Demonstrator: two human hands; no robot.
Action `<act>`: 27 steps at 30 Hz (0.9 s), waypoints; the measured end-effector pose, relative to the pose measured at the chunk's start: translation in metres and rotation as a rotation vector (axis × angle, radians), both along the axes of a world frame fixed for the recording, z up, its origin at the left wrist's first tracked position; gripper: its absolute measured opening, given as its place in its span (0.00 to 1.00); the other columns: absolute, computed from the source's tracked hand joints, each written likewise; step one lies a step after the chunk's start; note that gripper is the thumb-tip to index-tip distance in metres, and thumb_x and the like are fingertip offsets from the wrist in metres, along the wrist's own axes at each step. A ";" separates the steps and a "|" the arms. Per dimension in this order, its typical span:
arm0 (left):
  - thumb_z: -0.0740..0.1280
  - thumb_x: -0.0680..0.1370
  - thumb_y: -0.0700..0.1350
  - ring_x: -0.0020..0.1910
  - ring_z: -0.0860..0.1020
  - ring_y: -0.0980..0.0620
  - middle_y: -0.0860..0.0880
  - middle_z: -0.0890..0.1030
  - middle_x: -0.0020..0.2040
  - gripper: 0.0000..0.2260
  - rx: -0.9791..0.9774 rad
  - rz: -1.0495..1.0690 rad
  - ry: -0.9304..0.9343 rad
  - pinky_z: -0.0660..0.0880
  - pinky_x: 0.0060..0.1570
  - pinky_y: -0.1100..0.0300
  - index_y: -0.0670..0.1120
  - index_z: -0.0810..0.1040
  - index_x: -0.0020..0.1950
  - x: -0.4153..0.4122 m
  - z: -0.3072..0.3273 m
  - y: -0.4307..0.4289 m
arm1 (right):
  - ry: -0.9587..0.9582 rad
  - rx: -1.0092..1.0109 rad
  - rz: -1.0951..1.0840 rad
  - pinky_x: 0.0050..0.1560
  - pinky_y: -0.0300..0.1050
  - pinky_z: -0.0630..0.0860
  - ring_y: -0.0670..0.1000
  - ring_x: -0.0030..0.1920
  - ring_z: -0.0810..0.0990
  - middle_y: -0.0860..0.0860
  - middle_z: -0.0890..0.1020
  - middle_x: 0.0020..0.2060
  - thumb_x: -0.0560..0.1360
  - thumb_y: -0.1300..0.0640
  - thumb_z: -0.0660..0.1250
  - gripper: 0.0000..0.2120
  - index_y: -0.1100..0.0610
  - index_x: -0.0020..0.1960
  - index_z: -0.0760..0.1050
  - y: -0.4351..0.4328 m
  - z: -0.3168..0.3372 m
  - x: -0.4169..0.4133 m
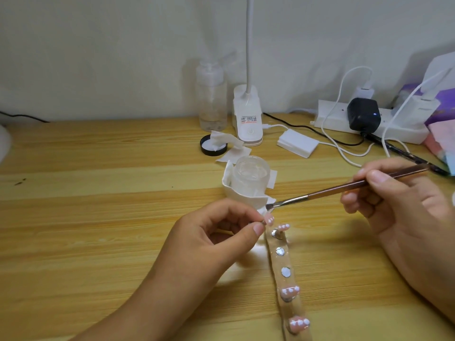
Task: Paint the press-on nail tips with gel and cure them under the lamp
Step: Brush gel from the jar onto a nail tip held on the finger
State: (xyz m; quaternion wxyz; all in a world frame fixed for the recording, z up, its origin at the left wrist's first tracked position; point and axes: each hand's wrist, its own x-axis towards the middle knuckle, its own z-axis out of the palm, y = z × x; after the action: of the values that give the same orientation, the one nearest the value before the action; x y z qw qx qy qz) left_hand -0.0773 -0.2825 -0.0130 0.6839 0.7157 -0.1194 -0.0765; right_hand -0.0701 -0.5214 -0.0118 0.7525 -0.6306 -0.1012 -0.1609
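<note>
My left hand [221, 232] pinches a small pink nail tip with white marks [270, 220] between thumb and forefinger, just above the top end of a clear holder strip [286, 281]. The strip lies on the wooden table and carries three more pink tips, such as the tip [290, 291], plus several bare silver mounts. My right hand [398, 200] grips a brown-handled brush [344, 187]; its bristles hover right above the pinched tip. An open glass gel jar [251, 174], wrapped in white paper, stands just behind.
A white clip lamp [247, 116] stands at the back beside a clear bottle [212, 97]. A black lid [213, 145] with wipes, a stack of white pads [296, 143], a power strip [369, 121] with cables, and a white curing lamp [440, 70] lie behind.
</note>
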 end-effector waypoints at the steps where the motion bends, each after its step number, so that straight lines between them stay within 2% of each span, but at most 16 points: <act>1: 0.72 0.68 0.49 0.34 0.77 0.60 0.56 0.81 0.35 0.03 0.000 0.002 0.002 0.73 0.36 0.68 0.54 0.84 0.40 0.000 0.000 0.000 | 0.001 0.010 -0.004 0.38 0.36 0.78 0.46 0.34 0.81 0.48 0.82 0.33 0.78 0.58 0.64 0.11 0.49 0.40 0.81 -0.001 0.000 0.000; 3: 0.73 0.68 0.50 0.35 0.77 0.60 0.55 0.82 0.35 0.03 -0.001 0.006 0.003 0.74 0.37 0.68 0.54 0.84 0.41 0.000 0.000 0.000 | 0.003 0.058 0.016 0.37 0.35 0.77 0.45 0.34 0.80 0.47 0.81 0.33 0.78 0.61 0.61 0.15 0.48 0.39 0.81 -0.002 0.002 0.000; 7: 0.72 0.65 0.56 0.35 0.78 0.61 0.56 0.82 0.36 0.09 -0.003 0.004 -0.002 0.74 0.37 0.68 0.54 0.84 0.41 0.000 -0.001 0.001 | 0.021 0.069 0.092 0.35 0.36 0.77 0.45 0.32 0.80 0.48 0.80 0.32 0.73 0.59 0.63 0.10 0.50 0.38 0.81 0.001 0.003 -0.001; 11: 0.74 0.68 0.50 0.35 0.78 0.60 0.54 0.83 0.37 0.05 -0.012 0.022 0.023 0.75 0.38 0.68 0.53 0.84 0.41 0.000 -0.001 0.001 | 0.060 0.030 0.028 0.36 0.35 0.78 0.46 0.32 0.80 0.48 0.81 0.32 0.75 0.61 0.59 0.16 0.49 0.37 0.82 0.001 0.000 0.001; 15: 0.72 0.68 0.49 0.35 0.79 0.59 0.53 0.84 0.39 0.03 -0.018 0.025 0.029 0.75 0.38 0.68 0.52 0.84 0.41 0.000 -0.001 0.001 | 0.047 0.078 0.031 0.36 0.35 0.78 0.45 0.33 0.80 0.49 0.81 0.32 0.75 0.62 0.57 0.16 0.50 0.38 0.81 -0.002 0.001 0.001; 20: 0.72 0.68 0.48 0.35 0.80 0.58 0.54 0.83 0.36 0.03 -0.026 0.030 0.044 0.76 0.38 0.67 0.52 0.84 0.40 0.001 -0.001 0.001 | 0.022 0.032 0.095 0.37 0.36 0.78 0.47 0.34 0.81 0.49 0.81 0.34 0.71 0.57 0.64 0.08 0.50 0.39 0.82 0.003 0.001 -0.001; 24: 0.73 0.68 0.48 0.35 0.80 0.59 0.53 0.84 0.38 0.03 -0.033 0.026 0.045 0.77 0.38 0.66 0.52 0.84 0.41 0.000 0.000 0.001 | 0.028 0.027 0.008 0.38 0.36 0.78 0.47 0.34 0.81 0.49 0.81 0.34 0.74 0.61 0.59 0.15 0.50 0.38 0.81 -0.003 -0.001 0.002; 27: 0.73 0.68 0.49 0.35 0.80 0.58 0.53 0.83 0.37 0.03 -0.033 0.019 0.034 0.75 0.38 0.67 0.53 0.84 0.40 0.001 0.000 0.001 | 0.001 0.059 0.063 0.38 0.36 0.78 0.45 0.34 0.81 0.48 0.81 0.33 0.75 0.62 0.58 0.15 0.49 0.39 0.81 -0.003 0.001 0.002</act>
State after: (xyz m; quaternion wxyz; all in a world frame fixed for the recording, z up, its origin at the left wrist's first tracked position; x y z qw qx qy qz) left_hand -0.0767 -0.2816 -0.0130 0.6983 0.7039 -0.1022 -0.0800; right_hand -0.0685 -0.5249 -0.0110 0.7755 -0.6047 -0.1158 -0.1398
